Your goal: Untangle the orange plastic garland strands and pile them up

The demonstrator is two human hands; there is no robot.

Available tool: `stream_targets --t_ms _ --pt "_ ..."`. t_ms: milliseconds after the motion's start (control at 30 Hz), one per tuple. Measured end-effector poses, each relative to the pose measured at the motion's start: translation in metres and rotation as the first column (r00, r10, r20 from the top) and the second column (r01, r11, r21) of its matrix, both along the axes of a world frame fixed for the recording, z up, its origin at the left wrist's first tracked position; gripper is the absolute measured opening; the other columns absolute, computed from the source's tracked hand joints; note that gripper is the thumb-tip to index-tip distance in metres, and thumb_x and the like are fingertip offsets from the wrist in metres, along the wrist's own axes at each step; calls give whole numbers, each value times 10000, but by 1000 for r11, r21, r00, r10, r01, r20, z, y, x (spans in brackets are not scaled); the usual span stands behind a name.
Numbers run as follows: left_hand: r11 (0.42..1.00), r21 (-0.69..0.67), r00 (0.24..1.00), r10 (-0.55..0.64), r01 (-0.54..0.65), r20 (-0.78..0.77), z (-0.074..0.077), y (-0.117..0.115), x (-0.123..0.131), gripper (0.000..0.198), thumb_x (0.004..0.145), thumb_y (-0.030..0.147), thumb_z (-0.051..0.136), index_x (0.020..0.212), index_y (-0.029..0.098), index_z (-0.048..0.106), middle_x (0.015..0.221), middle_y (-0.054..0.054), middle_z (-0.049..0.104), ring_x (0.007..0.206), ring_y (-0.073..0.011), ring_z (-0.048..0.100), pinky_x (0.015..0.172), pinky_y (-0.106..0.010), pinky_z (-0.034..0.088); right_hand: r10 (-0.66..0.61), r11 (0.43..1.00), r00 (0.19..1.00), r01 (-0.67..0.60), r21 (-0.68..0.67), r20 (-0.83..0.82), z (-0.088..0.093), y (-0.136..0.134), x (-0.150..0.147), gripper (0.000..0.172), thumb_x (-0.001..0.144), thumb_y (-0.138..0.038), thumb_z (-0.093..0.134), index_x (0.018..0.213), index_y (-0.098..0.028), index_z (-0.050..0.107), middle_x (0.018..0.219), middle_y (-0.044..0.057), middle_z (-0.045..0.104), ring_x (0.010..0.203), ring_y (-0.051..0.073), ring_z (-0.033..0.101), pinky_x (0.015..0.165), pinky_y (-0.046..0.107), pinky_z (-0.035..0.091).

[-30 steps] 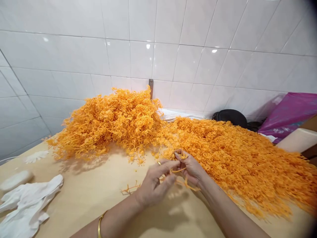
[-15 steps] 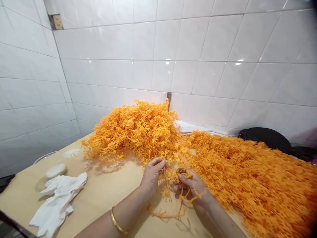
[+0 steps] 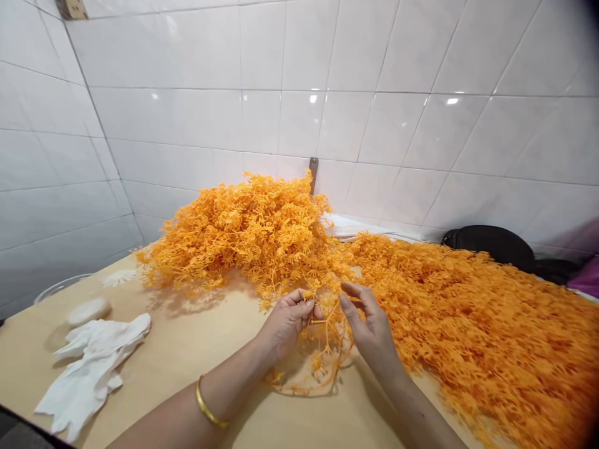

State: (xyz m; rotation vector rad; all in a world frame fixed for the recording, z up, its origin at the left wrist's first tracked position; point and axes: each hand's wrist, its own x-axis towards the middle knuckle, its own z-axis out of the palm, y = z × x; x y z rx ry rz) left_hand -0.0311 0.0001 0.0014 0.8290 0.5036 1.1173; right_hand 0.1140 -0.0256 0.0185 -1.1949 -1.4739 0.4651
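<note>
Orange branching sprig (image 3: 333, 342) hangs between the two hands, above the middle of the surface (image 3: 187, 349), with its looser stems trailing down toward the near side. The left hand (image 3: 291, 321) has part of it pinched between thumb and fingers. The right hand (image 3: 372, 324) is at the sprig's right edge, loosely curved, thumb and forefinger spread apart; whether they touch the stems I cannot tell. A gold bangle (image 3: 206, 404) circles the left wrist.

Just beyond the hands, to the far left, rises a tall heap (image 3: 253, 234) of similar orange sprigs. A lower, wider spread (image 3: 472, 318) of them covers the right side of the surface, reaching from far to near.

On the left lie a crumpled white cloth (image 3: 96, 368), a rounded white object (image 3: 88, 310) just beyond it, and a flat, fringed white piece (image 3: 119, 277) farther off. At the far right, a black object (image 3: 489, 246) sits behind the spread, near the tiled wall (image 3: 355, 125).
</note>
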Motion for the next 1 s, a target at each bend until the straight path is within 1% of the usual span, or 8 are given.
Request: stream_targets --t_ms 200,333,400,567,600,667,800,1000 --pt "993 59 995 -97 99 -38 0 -7 4 108 672 230 599 712 149 539 549 12 522 511 -78 495 584 -220 390 208 955 972 -226 -194 -107 -11 -1 -10 276 762 -403 470 679 -166 586 645 17 559 639 145 499 613 252 389" --pt "992 39 992 -118 120 -36 3 -10 5 156 662 234 612 649 156 478 445 78 357 389 -29 318 541 -211 374 143 968 973 -176 -180 -181 -15 -1 -13 270 759 -373 491 584 -167 491 549 -32 452 535 98 413 531 222 350" --pt "991 10 991 -136 136 -20 4 -11 5 199 649 223 621 627 164 432 425 102 278 367 -19 225 492 -190 345 58 974 945 -124 -189 -322 -13 3 -9 254 742 -369 512 583 -176 465 551 -39 449 529 94 425 528 221 365" --pt "994 -69 994 -92 87 -65 4 -6 -1 295 655 218 612 589 178 327 408 121 183 353 -15 147 458 -184 318 -254 962 596 76 -261 -762 -4 15 25 199 687 -351 550 619 -190 455 535 -50 467 512 99 496 566 263 446" --pt "994 -73 994 -84 78 -73 3 -4 -2 299 660 224 610 592 179 323 408 122 176 354 -14 145 466 -188 324 -253 964 592 84 -253 -766 -2 15 31 200 674 -349 564 619 -187 460 540 -48 475 518 100 502 571 262 445" --pt "995 -58 992 -89 84 -87 2 -2 -3 309 668 235 606 591 180 311 407 123 168 355 -15 144 476 -195 330 -201 974 688 68 -214 -697 0 14 36 210 665 -357 580 619 -179 481 564 -37 496 550 101 504 590 250 431" --pt "995 7 985 -94 96 -147 -1 -2 -2 320 673 250 602 575 174 308 419 113 181 362 -15 149 441 -175 280 21 982 933 -86 -167 -360 2 6 26 225 698 -375 566 624 -170 513 604 -25 502 603 101 472 602 228 379" --pt "995 52 989 -77 84 -127 -3 -4 0 275 670 243 607 589 157 358 453 96 211 379 -13 150 390 -163 130 243 921 954 -283 -266 -176 -4 -4 6 210 714 -322 557 860 -185 494 593 -35 489 578 112 462 553 230 360"
